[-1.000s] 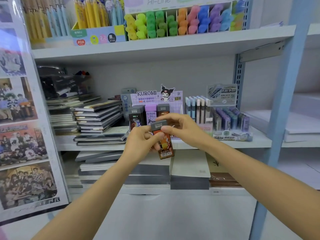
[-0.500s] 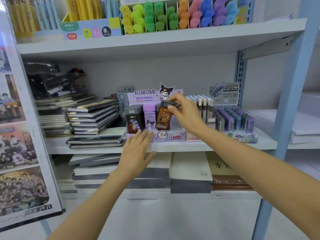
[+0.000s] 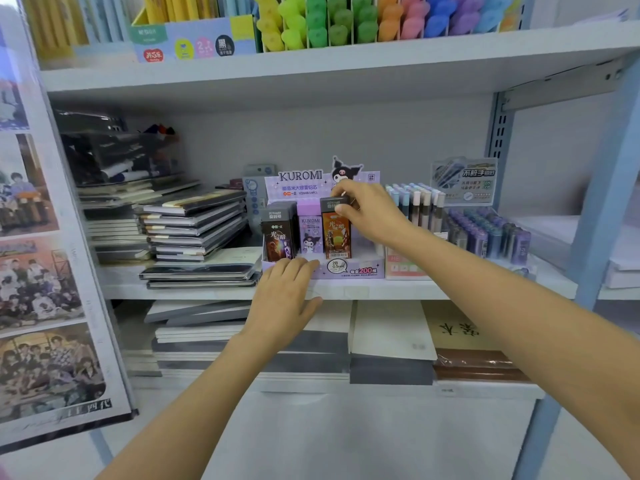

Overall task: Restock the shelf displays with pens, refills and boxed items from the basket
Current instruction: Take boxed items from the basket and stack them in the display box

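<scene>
orange box at the kuromi tray, middle shelf

noted right hand (image 3: pixel 367 216) clamped on the dark cap of the orange box (image 3: pixel 336 237), thumb in front, fingers curled over the top and behind. found the box upright in the front row of the purple kuromi display tray (image 3: pixel 362 270), just right of the purple box (image 3: pixel 310 233). cannot tell whether seated on the tray floor; lower edge level with the top of the tray's front wall. logged a dark box (image 3: pixel 278 235) upright at the left end of the same row, just left of the purple one.

noted left hand (image 3: pixel 287 294) apart and holding nothing, fingers straight and close together, palm down, fingertips against the tray's front left corner, back of the hand over the lip of the middle shelf (image 3: pixel 381 293).

elsewhere on that shelf: stack of notebooks (image 3: pixel 197 230) left of the tray, near it; rack of lead tubes (image 3: pixel 485 233) right of the tray, partly behind the right forearm. on the top shelf: row of coloured highlighters (image 3: pixel 346 26). along the left edge: poster sheet (image 3: pixel 41 271) with group photos. below the middle shelf: flat paper pads (image 3: pixel 391 330) in piles.
</scene>
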### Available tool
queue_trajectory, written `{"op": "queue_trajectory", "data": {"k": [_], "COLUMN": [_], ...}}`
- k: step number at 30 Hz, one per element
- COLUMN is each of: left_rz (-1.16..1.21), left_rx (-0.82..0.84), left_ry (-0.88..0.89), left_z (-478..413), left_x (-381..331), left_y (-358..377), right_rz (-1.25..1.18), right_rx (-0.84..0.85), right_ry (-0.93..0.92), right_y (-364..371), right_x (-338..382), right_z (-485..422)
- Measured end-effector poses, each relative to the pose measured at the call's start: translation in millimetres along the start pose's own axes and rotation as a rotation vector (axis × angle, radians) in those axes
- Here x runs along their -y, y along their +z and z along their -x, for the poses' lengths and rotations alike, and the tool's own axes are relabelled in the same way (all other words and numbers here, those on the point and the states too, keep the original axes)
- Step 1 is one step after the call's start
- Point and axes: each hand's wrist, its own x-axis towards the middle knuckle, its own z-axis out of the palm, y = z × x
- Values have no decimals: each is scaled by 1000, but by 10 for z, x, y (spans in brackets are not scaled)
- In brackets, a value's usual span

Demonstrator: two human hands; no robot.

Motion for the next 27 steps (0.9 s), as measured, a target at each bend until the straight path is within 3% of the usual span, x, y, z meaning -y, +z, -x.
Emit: {"op": "queue_trajectory", "data": {"k": [6, 16, 20, 24, 27], "left_rz": [6, 13, 77, 164, 234], "left_rx": [1, 38, -51, -155, -11], "left_ry": [17, 8, 6, 8, -36], "left_z": [7, 46, 280, 833, 1345], "left_x": [5, 8, -61, -197, -337], "left_y": [-10, 13, 103, 553, 1043], "right_rz": [-33, 176, 72, -172, -236], "right_rx": [-85, -192, -269, -101, 157], "right_ry": [37, -10, -209, -327, -215], "right_y": [129, 201, 303, 771, 1301], "right_x": [-124, -127, -27, 46, -75], "right_z": [137, 240, 534, 1231, 1862]}}
